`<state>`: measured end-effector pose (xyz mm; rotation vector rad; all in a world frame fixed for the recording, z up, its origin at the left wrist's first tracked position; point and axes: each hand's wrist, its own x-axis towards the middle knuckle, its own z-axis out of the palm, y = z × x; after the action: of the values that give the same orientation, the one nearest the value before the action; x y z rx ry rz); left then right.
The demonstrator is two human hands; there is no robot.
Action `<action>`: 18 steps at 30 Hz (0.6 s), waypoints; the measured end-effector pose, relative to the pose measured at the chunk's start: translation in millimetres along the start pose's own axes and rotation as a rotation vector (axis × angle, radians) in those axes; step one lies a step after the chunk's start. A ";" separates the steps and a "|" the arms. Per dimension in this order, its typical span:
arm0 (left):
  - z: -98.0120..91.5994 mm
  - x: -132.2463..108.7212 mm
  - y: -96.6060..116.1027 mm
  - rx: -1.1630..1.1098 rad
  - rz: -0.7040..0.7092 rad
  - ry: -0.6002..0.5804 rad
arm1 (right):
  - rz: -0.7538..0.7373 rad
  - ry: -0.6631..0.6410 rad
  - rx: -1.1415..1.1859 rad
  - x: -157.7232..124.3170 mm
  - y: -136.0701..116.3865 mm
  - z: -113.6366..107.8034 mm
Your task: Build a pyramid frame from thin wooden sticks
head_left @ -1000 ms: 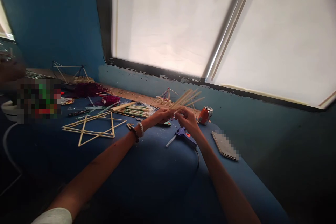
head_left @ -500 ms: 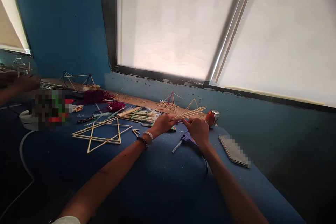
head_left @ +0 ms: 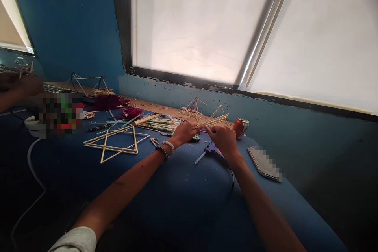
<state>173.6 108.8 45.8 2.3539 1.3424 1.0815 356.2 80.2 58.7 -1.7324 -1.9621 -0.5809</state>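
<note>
Both of my hands hold a small bundle of thin wooden sticks above a blue table. My left hand is closed round the near ends of the sticks; beaded bracelets sit on its wrist. My right hand is closed on the bundle just to the right, fingers pinching it. The sticks point up and to the right, nearly level. A purple glue gun lies on the table right under my right hand.
A star made of sticks lies flat at left. A packet of sticks, red yarn, small stick pyramids, an orange can and a phone surround my hands. Another person's hand shows at far left.
The bundle has dropped from a steep upward fan to a nearly level, tighter bunch. Both hands have lowered toward the table. The view shifted slightly right.
</note>
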 end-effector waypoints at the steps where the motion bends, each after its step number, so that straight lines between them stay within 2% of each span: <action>1: 0.6 -0.4 0.0 -0.007 0.003 -0.003 | -0.011 -0.011 0.006 0.1 0.6 0.2; 6: 3.2 0.0 0.7 -0.077 0.073 -0.056 | -0.001 -0.023 -0.002 -0.5 0.1 1.3; 18: 6.1 1.5 -0.8 -0.084 0.063 -0.103 | -0.001 -0.056 0.014 -2.8 -1.3 1.5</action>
<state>177.8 111.5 41.8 2.3700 1.1721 0.9981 355.1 78.7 55.8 -1.7564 -2.0008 -0.5229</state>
